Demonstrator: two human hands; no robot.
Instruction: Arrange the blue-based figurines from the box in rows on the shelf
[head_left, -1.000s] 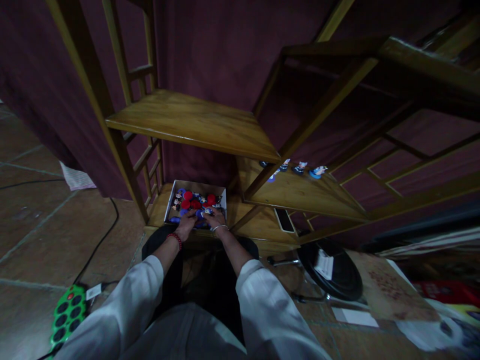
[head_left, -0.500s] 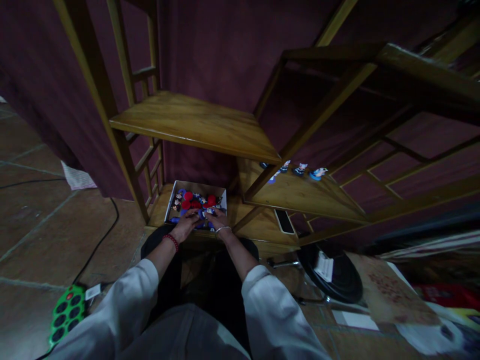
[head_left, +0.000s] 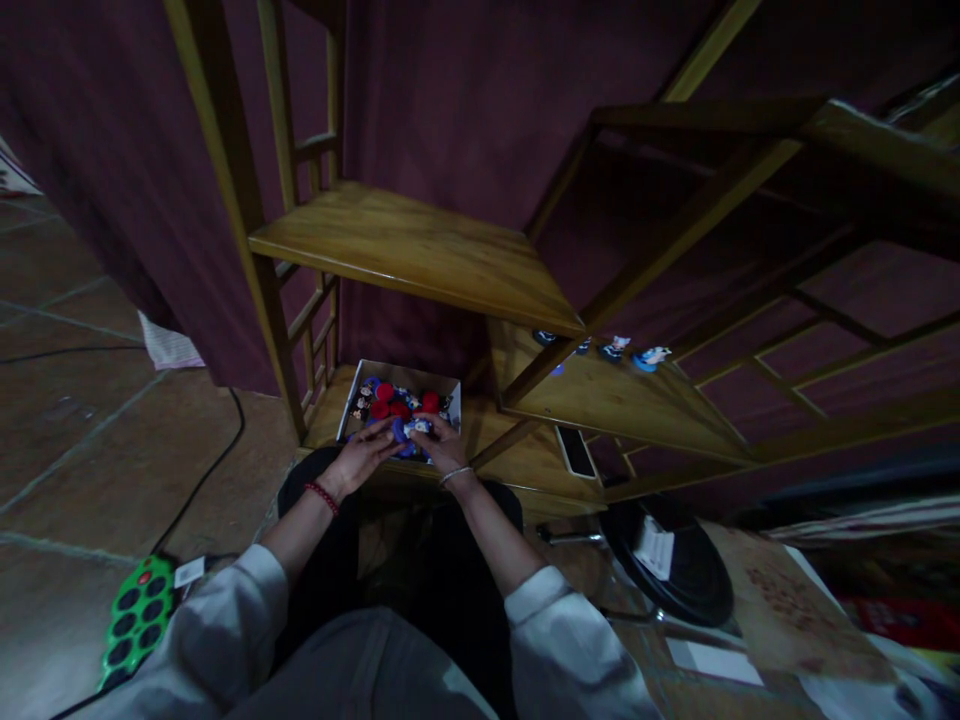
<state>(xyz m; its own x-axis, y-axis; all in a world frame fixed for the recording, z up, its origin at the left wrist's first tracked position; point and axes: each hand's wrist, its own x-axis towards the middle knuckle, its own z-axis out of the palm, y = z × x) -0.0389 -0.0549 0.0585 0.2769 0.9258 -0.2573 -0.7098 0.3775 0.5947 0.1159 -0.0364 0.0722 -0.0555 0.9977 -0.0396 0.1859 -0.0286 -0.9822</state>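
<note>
A small blue-and-white figurine (head_left: 417, 427) with a round purple-blue base lies sideways between my hands, above the front of the box. My left hand (head_left: 366, 452) has its fingers closed at the base. On the other side, my right hand (head_left: 445, 446) grips the figure's upper part with thumb and fingers. Below and behind them is an open white box (head_left: 411, 374) on the bottom shelf, holding several more figurines and red round pieces (head_left: 400, 410). My hands hide the box's front part.
An upper wooden shelf (head_left: 412, 250) overhangs the box. Several figurines (head_left: 651, 358) stand on the right-hand shelf (head_left: 622, 398), with a phone (head_left: 576, 452) below it. A black round stool (head_left: 675, 565) is at right, a green power strip (head_left: 136, 615) on the floor at left.
The figurine has come up slightly out of the box and shows more clearly between my hands. My left forearm has swung outward, and the view has shifted a little to the left.
</note>
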